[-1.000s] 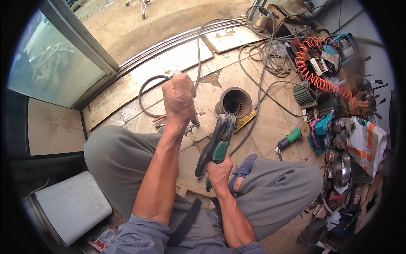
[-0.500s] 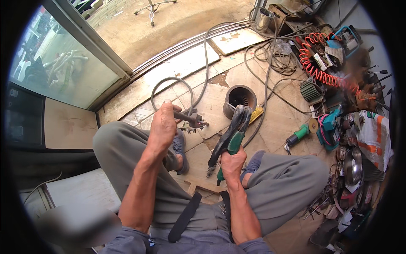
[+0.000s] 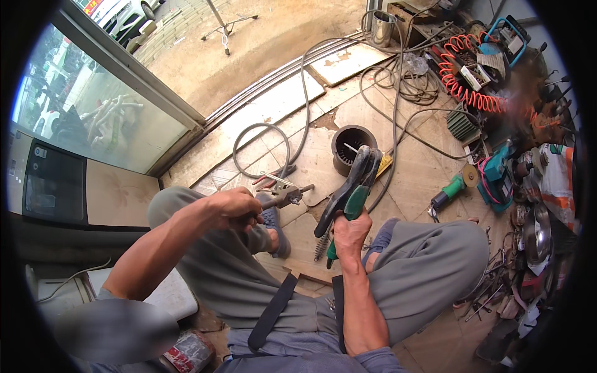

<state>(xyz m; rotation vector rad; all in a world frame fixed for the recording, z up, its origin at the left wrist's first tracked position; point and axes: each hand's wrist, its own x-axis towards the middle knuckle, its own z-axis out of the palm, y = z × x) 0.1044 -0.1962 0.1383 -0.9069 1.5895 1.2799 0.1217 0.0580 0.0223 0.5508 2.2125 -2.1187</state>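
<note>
My left hand (image 3: 237, 206) is closed round a dark metal bar (image 3: 271, 202). At the bar's far end is a metal fitting (image 3: 287, 194), and a red-handled clamp (image 3: 266, 181) overlaps it; whether they are joined I cannot tell. My right hand (image 3: 352, 235) grips a green and black welding electrode holder (image 3: 357, 200), tilted up and away from me, with a coil spring (image 3: 321, 247) beneath. A thin pale rod (image 3: 350, 147) shows by its jaws, over the mouth of a dark ribbed metal cylinder (image 3: 342, 165) on the floor.
A yellow object (image 3: 385, 164) lies beside the cylinder. Cables (image 3: 398, 93) loop across the tiles. To the right are a green angle grinder (image 3: 446, 196), a teal power tool (image 3: 492, 180), an orange coiled hose (image 3: 457, 87) and piled tools. A glass door (image 3: 106, 105) stands left.
My left hand has turned and lowered, its forearm swinging out to the left; the bar's end now points right. The right hand with the electrode holder has shifted slightly right. The view has shifted too.
</note>
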